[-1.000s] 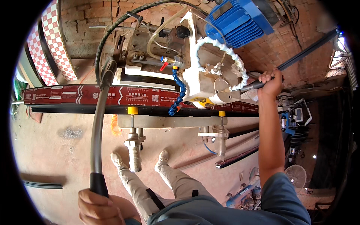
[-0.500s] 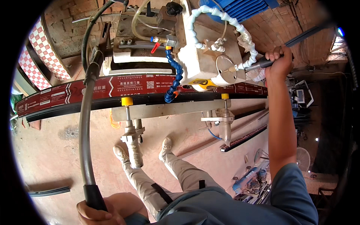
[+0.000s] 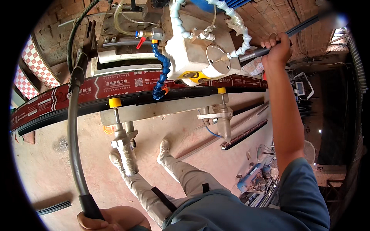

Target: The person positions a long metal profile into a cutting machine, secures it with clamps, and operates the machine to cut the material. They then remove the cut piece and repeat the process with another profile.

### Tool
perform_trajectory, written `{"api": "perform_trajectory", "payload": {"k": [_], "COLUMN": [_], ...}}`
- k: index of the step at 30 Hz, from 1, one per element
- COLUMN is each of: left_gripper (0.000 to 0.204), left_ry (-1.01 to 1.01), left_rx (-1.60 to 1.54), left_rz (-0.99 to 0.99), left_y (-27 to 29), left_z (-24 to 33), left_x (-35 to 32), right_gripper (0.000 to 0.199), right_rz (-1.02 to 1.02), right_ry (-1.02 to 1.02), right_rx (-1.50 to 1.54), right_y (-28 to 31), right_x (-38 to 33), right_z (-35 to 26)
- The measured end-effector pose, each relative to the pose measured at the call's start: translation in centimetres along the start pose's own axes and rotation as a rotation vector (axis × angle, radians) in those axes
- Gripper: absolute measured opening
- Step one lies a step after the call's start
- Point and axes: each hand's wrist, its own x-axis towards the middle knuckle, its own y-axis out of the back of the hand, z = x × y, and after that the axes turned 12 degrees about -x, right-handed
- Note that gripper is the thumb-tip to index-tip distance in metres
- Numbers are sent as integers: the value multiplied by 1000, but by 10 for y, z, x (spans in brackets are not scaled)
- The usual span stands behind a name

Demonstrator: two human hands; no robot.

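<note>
At the lower left, my left hand [image 3: 115, 218] is closed round the black grip [image 3: 91, 207] of a long curved grey lever [image 3: 72, 131]. My right hand [image 3: 278, 49], raised at the upper right, wraps the black grip of a second lever [image 3: 249, 56] beside the white machine head [image 3: 192, 50]. Below this head runs a long dark profile [image 3: 58, 116] covered in red printed film [image 3: 111, 85]. Two clamps, one with a yellow tip [image 3: 115, 102] and the other with a yellow tip [image 3: 221, 90], stand against its near side. A blue jointed hose [image 3: 160, 69] bends down to the profile.
White jointed hose [image 3: 241, 36] loops over the machine head. A pale bar [image 3: 162, 109] carries the clamps. Further profiles [image 3: 246, 134] lie on the floor at right, near a blue tool [image 3: 248, 177] and a fan [image 3: 308, 152]. Checkered curved panels [image 3: 40, 61] lean at far left.
The whole view has shifted, so the machine and profile appear farther left and slightly higher. Both hands keep their grips on the levers, with little visible change relative to the machine.
</note>
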Motion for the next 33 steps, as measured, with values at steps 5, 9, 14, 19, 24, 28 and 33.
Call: {"api": "perform_trajectory", "payload": {"k": [5, 9, 14, 19, 24, 28, 33], "left_gripper": [30, 31, 30, 25, 23, 23, 25], "left_ry": [-5, 56, 96, 95, -10, 23, 21], "left_rx": [62, 74, 73, 42, 66, 0, -43], "left_rz": [9, -98, -94, -49, 98, -8, -65], "left_y": [-1, 8, 7, 4, -9, 1, 7], "left_z": [5, 8, 11, 9, -3, -2, -4], "left_x": [-3, 6, 5, 5, 5, 8, 11], "right_gripper": [24, 24, 26, 29, 27, 25, 26], "right_rz": [-19, -60, -78, -68, -56, -46, -18], "right_ry": [-37, -62, -85, -116, -109, -104, -135], "right_rx": [-15, 0, 23, 43, 36, 18, 26], "right_y": [3, 3, 6, 6, 3, -2, -10], "right_x": [-6, -7, -9, -12, -15, -17, -20], "right_z": [1, -4, -7, -9, -10, -13, -16]}}
